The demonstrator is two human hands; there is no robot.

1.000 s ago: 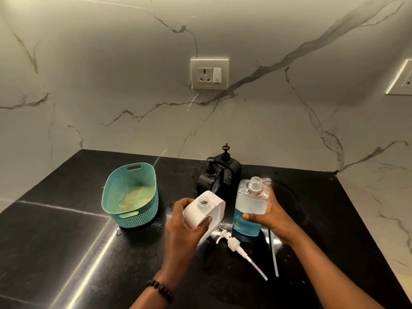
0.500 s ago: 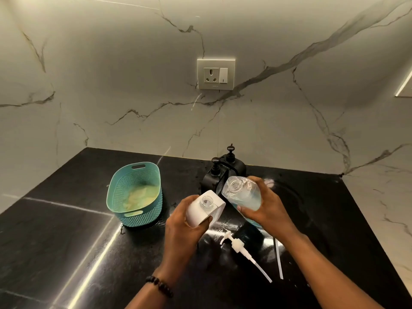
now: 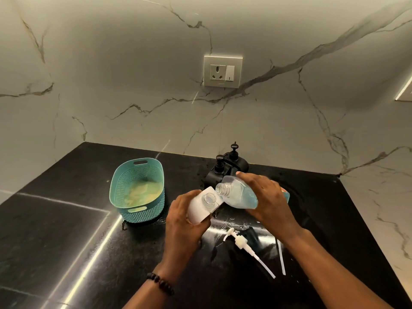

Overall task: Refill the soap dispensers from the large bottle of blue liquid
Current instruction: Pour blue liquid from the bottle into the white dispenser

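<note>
My left hand grips a white soap dispenser with its clear neck open, tilted toward the right. My right hand holds the clear bottle of blue liquid tipped almost on its side, its open mouth just above and touching close to the dispenser's neck. Blue liquid fills the lower half of the bottle. No stream is visible between the two openings. Two black pump dispensers stand behind the hands by the wall.
A white pump head with its tube and a second loose tube lie on the wet black counter in front of the hands. A teal basket with yellow cloth stands to the left. A socket is on the marble wall.
My right hand has tipped the blue-liquid bottle from upright to nearly horizontal and brought its mouth to the white dispenser's neck. My left hand kept hold of the dispenser, angling it toward the bottle.
</note>
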